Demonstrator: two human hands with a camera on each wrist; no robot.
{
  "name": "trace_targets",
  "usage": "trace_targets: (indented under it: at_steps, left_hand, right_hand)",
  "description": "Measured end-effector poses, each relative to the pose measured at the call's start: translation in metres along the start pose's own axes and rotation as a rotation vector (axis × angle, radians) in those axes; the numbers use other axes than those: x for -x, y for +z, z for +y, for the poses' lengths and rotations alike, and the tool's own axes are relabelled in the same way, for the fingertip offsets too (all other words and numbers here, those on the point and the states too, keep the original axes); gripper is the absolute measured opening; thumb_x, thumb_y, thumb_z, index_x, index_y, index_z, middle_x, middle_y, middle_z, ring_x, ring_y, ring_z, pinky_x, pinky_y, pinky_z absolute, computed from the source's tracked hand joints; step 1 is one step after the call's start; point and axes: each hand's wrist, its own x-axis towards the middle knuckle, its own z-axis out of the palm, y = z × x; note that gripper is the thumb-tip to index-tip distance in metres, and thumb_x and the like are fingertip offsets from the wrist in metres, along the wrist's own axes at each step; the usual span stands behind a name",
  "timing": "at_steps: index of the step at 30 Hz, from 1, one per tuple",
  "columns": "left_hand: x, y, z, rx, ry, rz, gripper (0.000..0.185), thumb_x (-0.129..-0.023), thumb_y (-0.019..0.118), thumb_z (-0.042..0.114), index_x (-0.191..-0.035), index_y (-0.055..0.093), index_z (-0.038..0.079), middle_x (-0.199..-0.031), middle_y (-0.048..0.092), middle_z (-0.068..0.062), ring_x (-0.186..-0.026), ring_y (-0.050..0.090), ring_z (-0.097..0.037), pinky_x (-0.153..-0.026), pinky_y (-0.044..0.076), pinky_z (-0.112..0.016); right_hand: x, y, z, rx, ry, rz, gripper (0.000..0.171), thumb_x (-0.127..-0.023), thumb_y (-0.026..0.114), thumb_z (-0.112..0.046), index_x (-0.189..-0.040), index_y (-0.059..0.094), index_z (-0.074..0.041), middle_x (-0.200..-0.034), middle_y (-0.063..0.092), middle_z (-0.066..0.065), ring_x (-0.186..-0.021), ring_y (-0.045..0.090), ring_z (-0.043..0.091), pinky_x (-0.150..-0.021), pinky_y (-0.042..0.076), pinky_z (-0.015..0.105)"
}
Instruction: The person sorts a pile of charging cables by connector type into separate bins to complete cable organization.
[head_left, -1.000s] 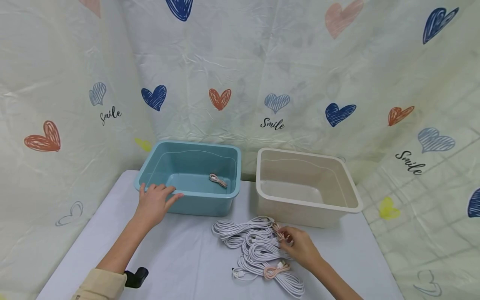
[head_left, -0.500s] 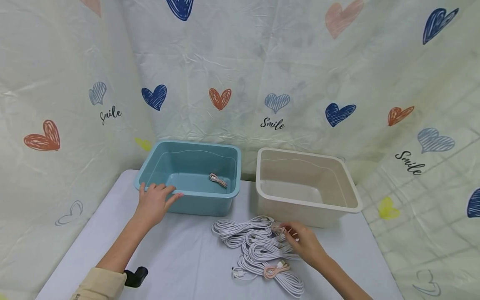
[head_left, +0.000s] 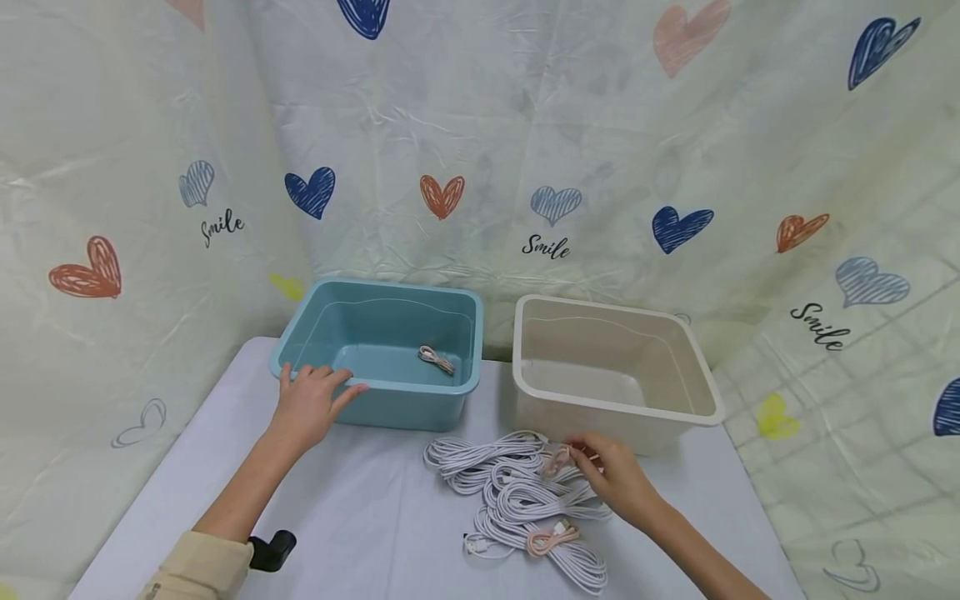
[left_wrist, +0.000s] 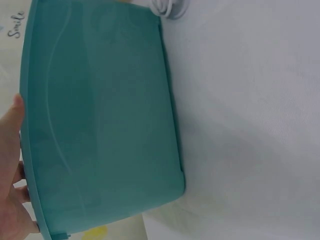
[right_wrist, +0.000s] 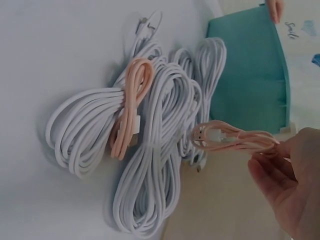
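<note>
The right hand [right_wrist: 300,185] covers one end of the pink cord [right_wrist: 235,137] it pinches. The left wrist view cuts off the left hand [head_left: 303,408] and the blue tub [left_wrist: 110,115] it holds. Beyond that hand, the ends of the little cord [head_left: 437,359] are too small to tell.

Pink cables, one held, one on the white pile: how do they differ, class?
The right hand pinches the held cable; the resting cable lies on white cables. In the right wrist view, the held cable runs sideways, the resting cable vertically. Both are coiled, showing white plugs.
</note>
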Motion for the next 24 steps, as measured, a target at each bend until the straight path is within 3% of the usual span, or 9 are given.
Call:
trace_targets:
  at_steps: [9, 24]
  left_hand:
    - [0.000, 0.000, 0.000, -0.001, 0.001, -0.008, 0.048, -0.106, 0.062, 0.044, -0.131, 0.071, 0.004, -0.122, 0.070, -0.022, -0.120, 0.058, -0.050, -0.114, 0.016, -0.085]
    - [0.000, -0.001, -0.001, 0.000, 0.010, -0.007, 0.047, -0.106, 0.062, 0.044, -0.130, 0.071, 0.005, -0.122, 0.070, -0.021, -0.120, 0.058, -0.050, -0.113, 0.017, -0.085]
  right_hand:
    - [-0.015, -0.012, -0.015, 0.022, -0.088, -0.017, 0.022, -0.091, 0.069, 0.016, -0.106, 0.074, 0.002, -0.093, 0.076, 0.007, -0.079, 0.068, 0.010, -0.062, 0.059, 0.024]
    - [-0.045, -0.021, -0.039, 0.054, -0.115, -0.031, 0.021, -0.092, 0.071, 0.013, -0.109, 0.075, 0.001, -0.100, 0.077, 0.007, -0.085, 0.071, 0.016, -0.068, 0.061, 0.025]
